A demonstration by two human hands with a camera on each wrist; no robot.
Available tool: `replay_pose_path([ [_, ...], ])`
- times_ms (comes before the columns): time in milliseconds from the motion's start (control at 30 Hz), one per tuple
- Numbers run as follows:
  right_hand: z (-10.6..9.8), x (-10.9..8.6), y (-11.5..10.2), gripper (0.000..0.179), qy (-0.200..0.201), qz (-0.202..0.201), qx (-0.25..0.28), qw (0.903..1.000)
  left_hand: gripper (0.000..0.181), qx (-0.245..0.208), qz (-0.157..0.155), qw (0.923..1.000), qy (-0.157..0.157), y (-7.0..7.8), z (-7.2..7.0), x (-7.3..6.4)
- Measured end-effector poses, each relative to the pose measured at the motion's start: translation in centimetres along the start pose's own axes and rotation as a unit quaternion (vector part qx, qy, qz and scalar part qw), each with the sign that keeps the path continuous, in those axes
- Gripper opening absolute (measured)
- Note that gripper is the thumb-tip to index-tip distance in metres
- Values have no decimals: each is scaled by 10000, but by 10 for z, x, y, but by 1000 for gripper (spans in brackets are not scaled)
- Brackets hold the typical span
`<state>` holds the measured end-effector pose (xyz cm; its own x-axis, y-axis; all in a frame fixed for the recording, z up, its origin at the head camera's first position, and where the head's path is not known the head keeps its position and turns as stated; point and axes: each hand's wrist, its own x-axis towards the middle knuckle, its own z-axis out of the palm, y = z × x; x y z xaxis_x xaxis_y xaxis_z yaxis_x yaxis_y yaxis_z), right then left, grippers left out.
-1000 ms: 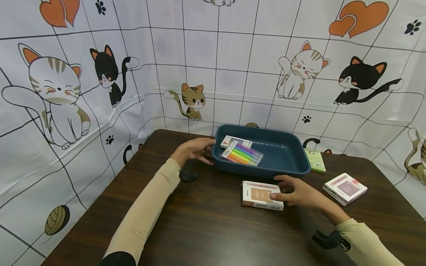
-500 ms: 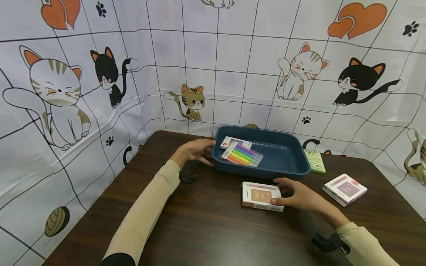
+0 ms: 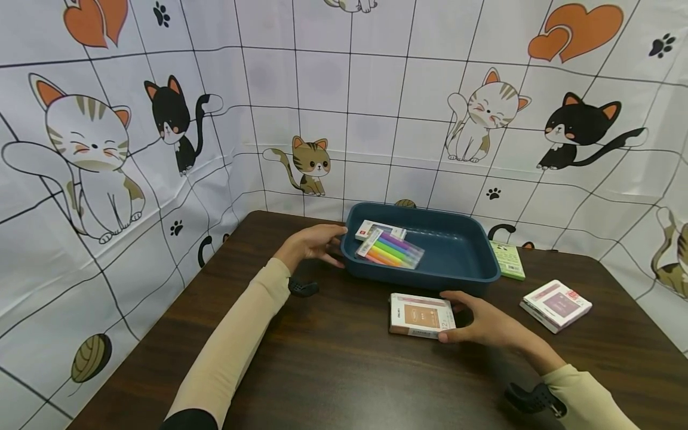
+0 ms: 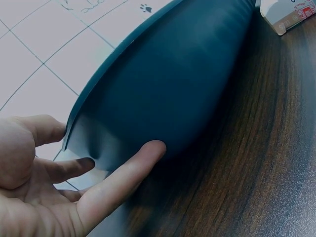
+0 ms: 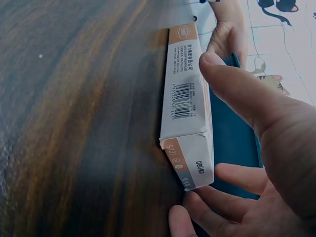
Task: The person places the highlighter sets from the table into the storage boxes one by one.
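Observation:
In the head view my left hand (image 3: 317,243) touches the left end of a dark blue plastic tray (image 3: 457,279). The left wrist view shows its fairly straight fingers against the tray's outer wall (image 4: 163,84), one fingertip at the rim. A white and tan Deli box (image 3: 421,315) lies flat on the table in front of the tray. My right hand (image 3: 486,319) spreads around the box's right end, thumb at the near corner and forefinger at the far one. From the right wrist, the thumb lies beside the barcoded box (image 5: 185,94), other fingers loosely bent around its end.
Inside the tray lie a pack of coloured markers (image 3: 392,248) and a small white box (image 3: 368,229). A green pack (image 3: 507,260) sits at the tray's right; a white and mauve box (image 3: 556,306) lies farther right. Cat-print sheeting (image 3: 376,137) stands behind the table (image 3: 333,358).
My right thumb has slid from the top of the tan box to its near right corner. The left hand, the tray and the boxes have stayed in place.

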<state>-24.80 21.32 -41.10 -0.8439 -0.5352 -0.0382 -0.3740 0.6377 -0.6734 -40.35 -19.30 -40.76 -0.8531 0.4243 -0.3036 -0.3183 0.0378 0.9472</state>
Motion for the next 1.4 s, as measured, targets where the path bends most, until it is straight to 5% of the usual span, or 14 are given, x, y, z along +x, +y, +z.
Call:
replay_pose_path([
  [200,3,3,-6,77,195,288,-165,9993,49,4,-22,10000,5,0,0,-1],
  [1133,3,10,-14,84,234,300,-567,9977,50,55,-47,10000,44,2,1,0],
  [1400,4,11,-14,81,225,341,-335,9986,48,47,-46,10000,46,1,1,-1],
])
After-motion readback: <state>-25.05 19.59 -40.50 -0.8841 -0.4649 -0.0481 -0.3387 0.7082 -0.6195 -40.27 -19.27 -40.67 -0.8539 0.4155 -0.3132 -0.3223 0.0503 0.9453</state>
